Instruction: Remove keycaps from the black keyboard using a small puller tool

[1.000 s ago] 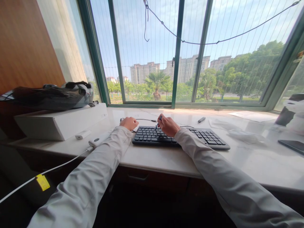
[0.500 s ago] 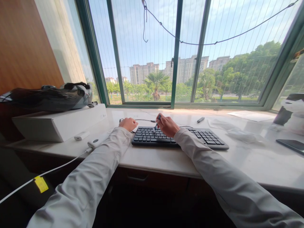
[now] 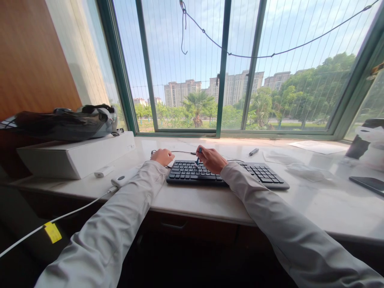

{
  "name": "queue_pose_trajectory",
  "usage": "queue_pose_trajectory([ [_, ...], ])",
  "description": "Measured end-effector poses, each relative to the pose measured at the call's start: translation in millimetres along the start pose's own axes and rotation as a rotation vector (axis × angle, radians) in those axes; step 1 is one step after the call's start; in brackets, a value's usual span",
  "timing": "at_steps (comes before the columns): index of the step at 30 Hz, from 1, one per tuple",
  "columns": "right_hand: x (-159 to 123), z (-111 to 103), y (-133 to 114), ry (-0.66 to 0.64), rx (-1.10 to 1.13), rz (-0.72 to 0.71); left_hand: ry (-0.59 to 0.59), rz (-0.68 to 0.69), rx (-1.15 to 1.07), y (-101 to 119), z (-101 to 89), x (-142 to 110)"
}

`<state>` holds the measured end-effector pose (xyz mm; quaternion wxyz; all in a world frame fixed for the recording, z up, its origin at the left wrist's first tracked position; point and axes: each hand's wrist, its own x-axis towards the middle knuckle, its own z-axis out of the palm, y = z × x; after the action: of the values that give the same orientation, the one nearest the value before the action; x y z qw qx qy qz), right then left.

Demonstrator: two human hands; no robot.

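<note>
A dark, full-size keyboard (image 3: 192,173) is lying flat on the pale tabletop (image 3: 186,200), its long side running across in front of the person. Its black keys are facing up, and the number pad is sitting at the right end; a grey sleeve (image 3: 249,188) is crossing over and hiding part between. A slim blue tool (image 3: 198,161) is standing nearly upright in the right grip (image 3: 212,159), its pale tip pointing down among the left-hand keys. Whether it's actually pressing, I'm not managing to see from here.
</note>
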<state>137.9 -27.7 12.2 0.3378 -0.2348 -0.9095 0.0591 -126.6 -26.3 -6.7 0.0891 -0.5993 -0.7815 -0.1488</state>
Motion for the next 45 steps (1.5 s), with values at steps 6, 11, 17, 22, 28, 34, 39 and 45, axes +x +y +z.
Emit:
queue_pose_trajectory([
  [6, -1, 0, -4, -0.001, -0.01, 0.01, 0.002, -0.009, 0.0, 0, 0.0, 0],
  [11, -2, -1, -7, 0.006, -0.026, 0.014, -0.001, -0.008, -0.001, 1, -1.5, -1],
  [17, 0, -4, -9, 0.001, -0.084, 0.023, 0.0, -0.006, -0.003, 1, -1.8, -2],
  [22, 0, -4, -10, -0.017, -0.1, 0.027, -0.002, -0.008, -0.006, 1, -1.9, -2],
  [28, -1, -5, -11, 0.007, -0.034, 0.058, 0.009, -0.001, -0.008, 1, -1.8, -2],
  [34, -2, -8, -13, -0.005, -0.025, 0.069, 0.002, -0.004, -0.007, 2, -3.0, -3],
  [39, -2, -6, -13, -0.027, -0.003, 0.056, 0.003, -0.005, -0.001, 2, -3.6, -3],
  [45, -1, -8, -13, 0.047, 0.046, 0.08, 0.003, -0.003, -0.002, 1, -1.7, -1],
])
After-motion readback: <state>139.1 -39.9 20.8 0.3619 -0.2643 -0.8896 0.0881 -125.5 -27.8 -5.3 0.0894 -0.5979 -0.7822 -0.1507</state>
